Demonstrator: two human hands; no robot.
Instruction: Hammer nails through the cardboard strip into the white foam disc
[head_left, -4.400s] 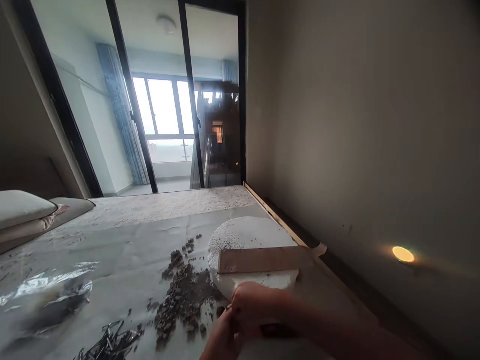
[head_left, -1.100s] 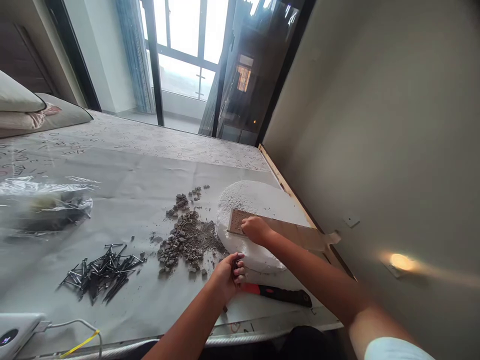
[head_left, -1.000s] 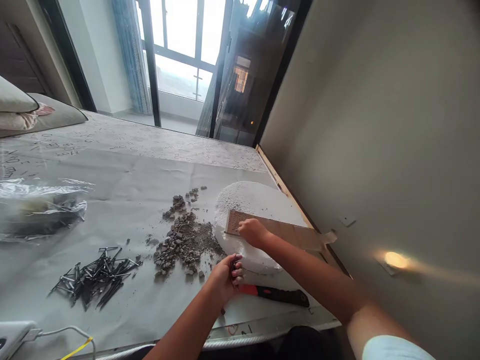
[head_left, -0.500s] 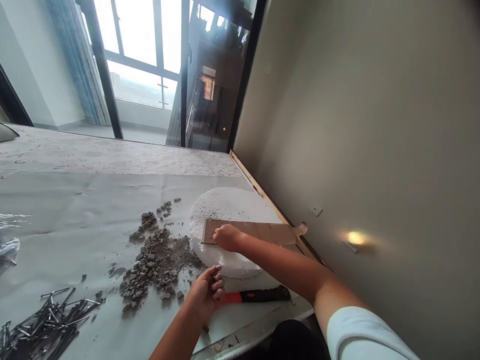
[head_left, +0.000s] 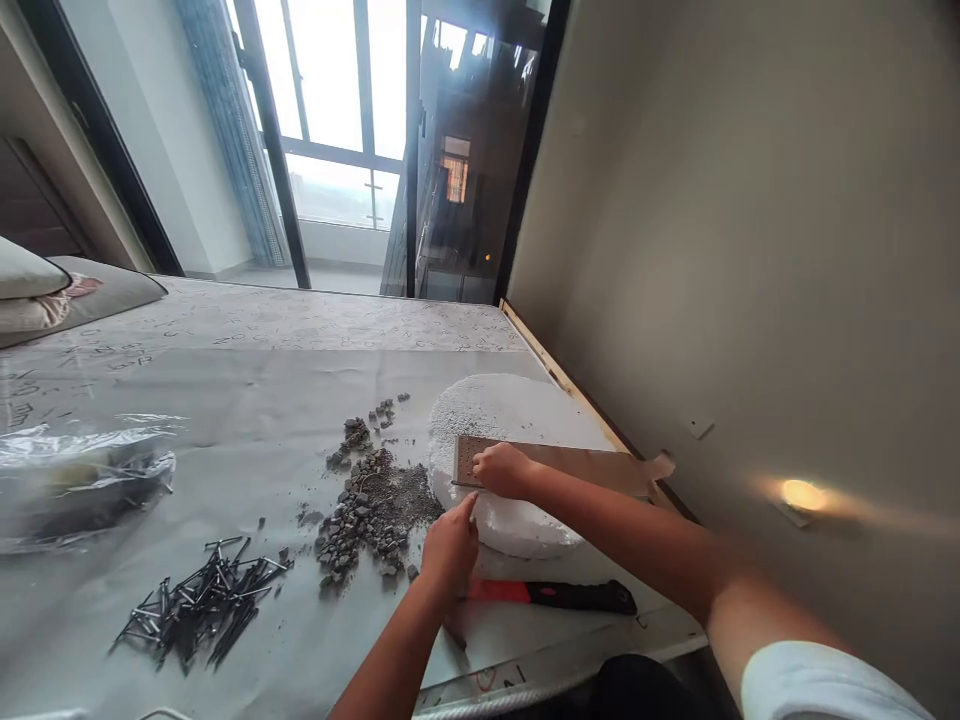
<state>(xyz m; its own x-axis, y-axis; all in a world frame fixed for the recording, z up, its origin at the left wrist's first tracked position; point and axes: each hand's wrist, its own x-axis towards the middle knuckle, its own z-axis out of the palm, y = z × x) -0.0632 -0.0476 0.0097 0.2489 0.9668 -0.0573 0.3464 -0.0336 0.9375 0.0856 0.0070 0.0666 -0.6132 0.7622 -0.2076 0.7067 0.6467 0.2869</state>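
My right hand is closed in a pinch at the left end of a thin wooden strip that lies across a round white foam slab. What the pinch holds is too small to make out. My left hand hovers just in front of the slab, fingers bunched, one fingertip reaching up toward the right hand; earlier it held small dark nails. A hammer with a red and black handle lies on the sheet just behind the left hand.
A pile of grey gravel lies left of the slab. Loose black nails lie further left, and a clear plastic bag beyond. Pillows sit at far left. A wall with a small lamp runs along the right.
The camera has tilted down from the room to the work area. My right hand stays at the strip's left end; my left hand has lifted from beside the hammer toward the slab's edge.
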